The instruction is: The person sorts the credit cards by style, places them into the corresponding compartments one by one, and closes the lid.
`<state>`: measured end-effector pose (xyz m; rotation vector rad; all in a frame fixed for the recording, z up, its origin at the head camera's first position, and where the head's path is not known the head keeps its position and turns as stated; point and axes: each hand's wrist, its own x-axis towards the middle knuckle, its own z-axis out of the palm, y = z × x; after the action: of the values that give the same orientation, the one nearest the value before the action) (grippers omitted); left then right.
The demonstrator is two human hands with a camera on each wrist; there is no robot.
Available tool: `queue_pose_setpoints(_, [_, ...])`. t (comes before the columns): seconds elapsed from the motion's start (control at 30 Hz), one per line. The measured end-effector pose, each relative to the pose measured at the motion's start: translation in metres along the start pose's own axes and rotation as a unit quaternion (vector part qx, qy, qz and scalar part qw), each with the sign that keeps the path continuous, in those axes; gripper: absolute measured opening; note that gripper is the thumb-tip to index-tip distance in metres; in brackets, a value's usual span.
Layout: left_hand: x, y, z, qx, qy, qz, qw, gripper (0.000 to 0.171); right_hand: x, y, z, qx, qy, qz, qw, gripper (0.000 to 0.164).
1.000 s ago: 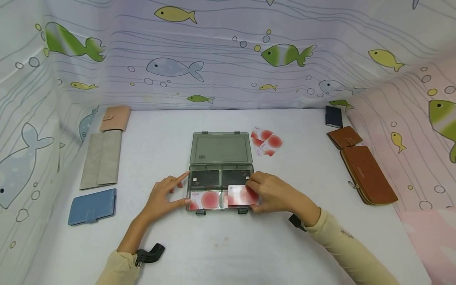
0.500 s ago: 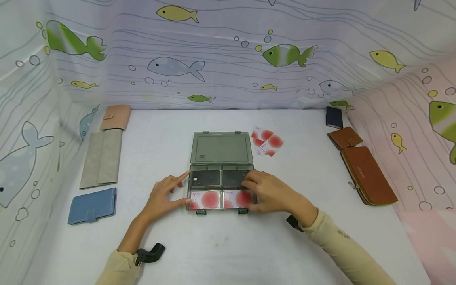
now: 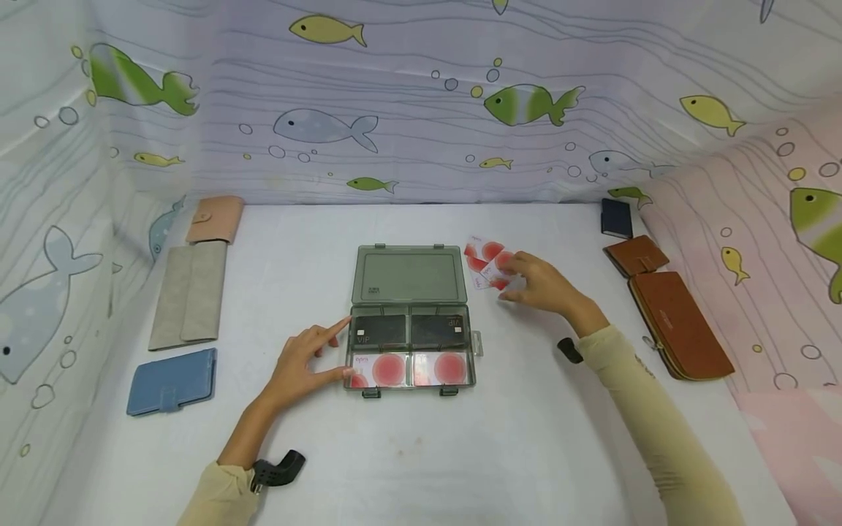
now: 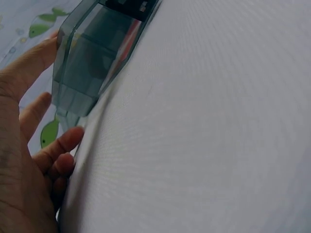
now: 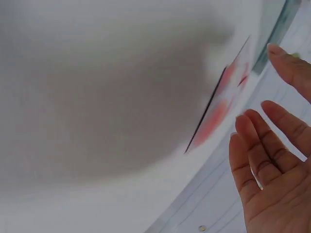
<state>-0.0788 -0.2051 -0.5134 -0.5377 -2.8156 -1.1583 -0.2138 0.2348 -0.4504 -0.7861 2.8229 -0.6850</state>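
Observation:
A grey-green see-through storage box (image 3: 409,274) lies with its lid folded back. Its rear compartments hold black VIP cards (image 3: 380,330). In the front ones are white cards with red circles (image 3: 450,367). My left hand (image 3: 302,365) touches the box's left side with straight thumb and index finger; the left wrist view shows them at the box wall (image 4: 77,97). Over the loose red-and-white cards (image 3: 495,272) at the box's right rear hovers my right hand (image 3: 546,283). In the right wrist view its extended fingers stand apart from the cards (image 5: 214,121).
A pink wallet (image 3: 215,218), a grey pouch (image 3: 189,292) and a blue wallet (image 3: 172,381) lie along the left. On the right are a navy holder (image 3: 616,218), a small brown wallet (image 3: 636,253) and a long brown zip wallet (image 3: 680,324). Patterned fabric (image 3: 421,102) surrounds the table.
My right hand has laid a red-circle card in the front right compartment, let go, and moved back and right to the loose cards. My left hand has stayed at the box.

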Motion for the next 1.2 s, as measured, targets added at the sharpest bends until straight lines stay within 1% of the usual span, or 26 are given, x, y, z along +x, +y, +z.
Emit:
queue_pose_setpoints(0.13, [-0.001, 0.0, 0.002, -0.003, -0.001, -0.001, 1.0, 0.084, 0.012, 0.02, -0.008, -0.004, -0.026, 0.033, 0.999, 0.056])
queue_pose_setpoints(0.27, [0.0, 0.002, 0.002, -0.001, -0.005, -0.001, 1.0, 0.085, 0.021, 0.032, -0.012, -0.031, -0.054, 0.063, 0.996, 0.058])
queue_pose_setpoints(0.37, [0.0, 0.002, 0.002, -0.002, -0.004, -0.001, 1.0, 0.085, 0.026, 0.036, -0.013, -0.048, -0.069, 0.068, 0.994, 0.06])
queue_pose_setpoints(0.47, [0.0, 0.002, 0.003, -0.006, -0.001, 0.003, 1.0, 0.086, 0.029, 0.037, -0.014, -0.061, -0.079, 0.058, 0.993, 0.061])
queue_pose_setpoints(0.6, [-0.001, 0.001, 0.005, -0.004, -0.002, 0.006, 1.0, 0.085, 0.027, 0.037, -0.017, -0.067, -0.089, 0.058, 0.992, 0.057])
queue_pose_setpoints(0.8, [-0.003, 0.001, 0.004, 0.009, 0.003, 0.002, 1.0, 0.084, 0.026, 0.039, -0.02, -0.055, -0.093, 0.063, 0.992, 0.042])
queue_pose_setpoints(0.87, [-0.003, 0.001, 0.002, 0.007, 0.003, 0.0, 1.0, 0.084, 0.026, 0.041, -0.02, -0.058, -0.094, 0.069, 0.991, 0.041])
queue_pose_setpoints(1.0, [-0.002, 0.001, 0.001, 0.002, 0.0, -0.002, 1.0, 0.085, 0.025, 0.044, -0.018, -0.067, -0.09, 0.079, 0.991, 0.042])
queue_pose_setpoints(1.2, [-0.001, -0.001, 0.001, 0.002, 0.001, -0.001, 1.0, 0.084, 0.02, 0.046, -0.012, -0.088, -0.069, 0.084, 0.99, 0.047])
